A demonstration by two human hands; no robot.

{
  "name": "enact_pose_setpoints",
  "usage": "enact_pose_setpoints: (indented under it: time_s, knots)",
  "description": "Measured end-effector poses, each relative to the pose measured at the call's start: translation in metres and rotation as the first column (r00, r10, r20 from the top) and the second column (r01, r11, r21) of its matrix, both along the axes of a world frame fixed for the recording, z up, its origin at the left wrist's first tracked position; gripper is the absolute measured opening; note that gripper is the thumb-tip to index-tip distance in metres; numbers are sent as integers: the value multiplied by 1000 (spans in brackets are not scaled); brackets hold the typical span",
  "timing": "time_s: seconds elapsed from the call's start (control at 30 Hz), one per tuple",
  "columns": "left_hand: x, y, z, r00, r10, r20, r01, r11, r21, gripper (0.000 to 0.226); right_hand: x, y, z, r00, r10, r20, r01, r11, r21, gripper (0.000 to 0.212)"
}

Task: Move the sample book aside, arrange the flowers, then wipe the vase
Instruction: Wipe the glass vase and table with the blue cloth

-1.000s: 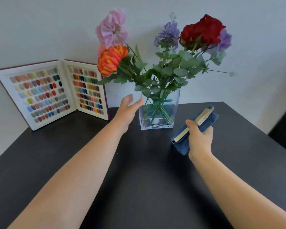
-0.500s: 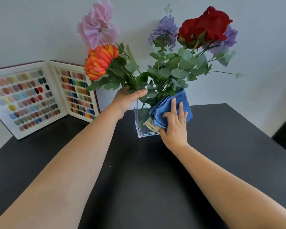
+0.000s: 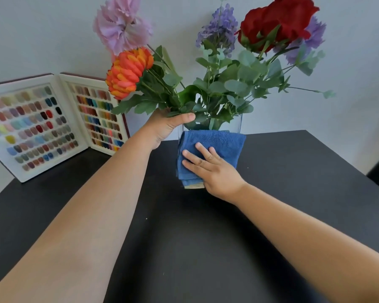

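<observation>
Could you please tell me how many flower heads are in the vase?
5: pink top left, orange below it, lilac spike centre, red right, purple behind the red. Others may hide behind the foliage.

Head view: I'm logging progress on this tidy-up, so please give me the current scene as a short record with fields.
surface: black table
sample book: open, standing at the table's back left against the wall
vase: clear glass, upright, near the table's far edge
flowers: in the vase, with green leaves
left hand: gripping the vase's upper left rim, among the leaves
right hand: fingers spread, pressing the cloth on the vase's front face
cloth: blue, folded, covering most of the front
stage: wiping the vase
</observation>
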State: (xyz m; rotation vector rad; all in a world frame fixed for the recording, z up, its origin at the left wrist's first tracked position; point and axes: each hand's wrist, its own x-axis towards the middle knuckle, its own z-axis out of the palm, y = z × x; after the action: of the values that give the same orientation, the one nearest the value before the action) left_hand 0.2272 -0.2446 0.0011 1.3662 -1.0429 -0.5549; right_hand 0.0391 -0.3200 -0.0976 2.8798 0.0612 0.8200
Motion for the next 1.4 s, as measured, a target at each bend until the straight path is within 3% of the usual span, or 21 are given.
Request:
enact_pose_setpoints:
  time_s: [0.1,0.2,0.3,0.43,0.57,0.77,0.93,1.03,1.13,1.23,1.4]
  knots:
    - [0,1,1,1000,-15,1,15,999,28,27,-30,-23,3,997,-40,-67,35,997,-70,70]
    - [2,1,0,1000,-17,14,16,998,57,23,-35,-38,19,985,-164,50,165,986,-24,71]
    - [3,1,2,1000,-29,8,28,995,94,16,-13,-21,30,987,-137,79,138,990,-3,67]
    - [5,2,2,1000,-15,-1,15,991,134,15,-4,-4,16,995,-45,-90,41,998,-50,66]
    - [4,1,2,1000,-24,-4,24,987,161,20,-26,-21,9,957,-68,-283,47,996,-80,65]
    - [4,2,2,1000,-11,-9,12,991,136,16,-17,-18,19,986,-127,-105,117,988,-97,67]
    - [-1,4,6,999,-7,-41,13,990,141,21,-17,-23,9,973,-126,-192,99,984,-145,67]
    - [-6,3,1,996,27,-83,-20,996,87,42,-32,-34,9,963,-140,-230,87,970,-225,67]
    - [-17,2,-14,984,135,-117,-144,987,-73,73,-40,-39,18,984,-177,-4,172,963,-209,68]
    - [-28,2,-29,978,175,-113,-192,967,-165,69,-30,-34,29,974,-180,137,202,965,-166,61]
    - [-27,4,-41,979,169,-116,-185,972,-144,66,-10,-16,17,997,-56,46,65,970,-235,61]
